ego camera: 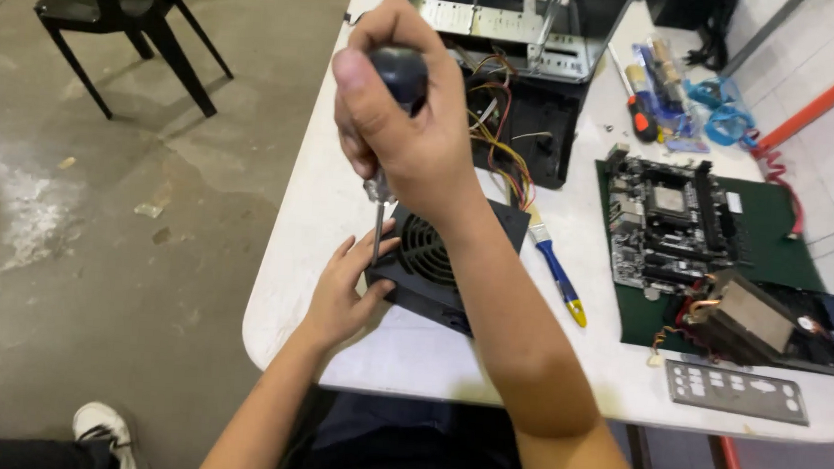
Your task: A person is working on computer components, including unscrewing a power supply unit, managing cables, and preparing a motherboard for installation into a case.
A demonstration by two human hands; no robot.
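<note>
Right hand (409,120) wrapped round black screwdriver (394,100) handle, shaft vertical, tip down at corner of black power supply box (444,260) w/ fan grille. Left hand (343,292) steadying box's near-left corner on white desk (343,202). Blue-handled brush (558,270) just beside box; motherboard (670,224) on green mat (769,234) further right. Black chair (129,20) on floor.

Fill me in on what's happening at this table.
A person is working a screwdriver down into a corner of a black power supply on the white table. The right hand grips the tool's dark handle from above; the left hand steadies the box at its near corner. Its wires run back toward an open computer case. To the right lie a motherboard on a green mat, a heatsink, a blue-handled brush and a metal port plate.
</note>
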